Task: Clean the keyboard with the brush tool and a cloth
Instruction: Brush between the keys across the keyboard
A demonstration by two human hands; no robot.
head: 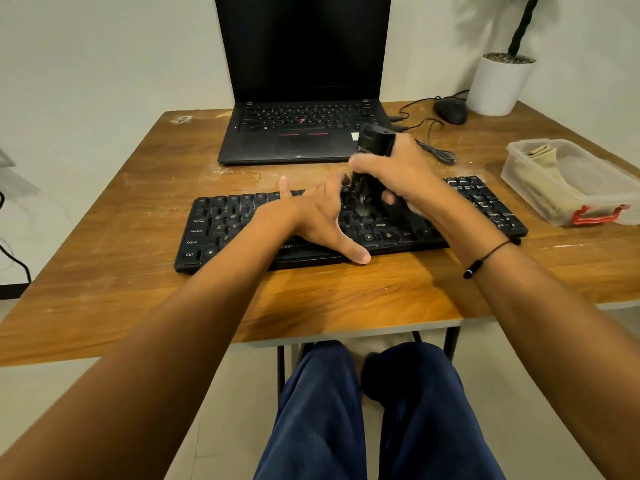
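The right hand (398, 171) grips the brush (372, 168) upright; the left hand (311, 216), fingers spread, should steady the keyboard (214, 223) during short strokes.

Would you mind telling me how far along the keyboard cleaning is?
Brushing is in hand: the right hand grips the brush tool, bristles down on the keyboard, while the left hand steadies it. The cloth lies in its container, so wiping looks left to do.
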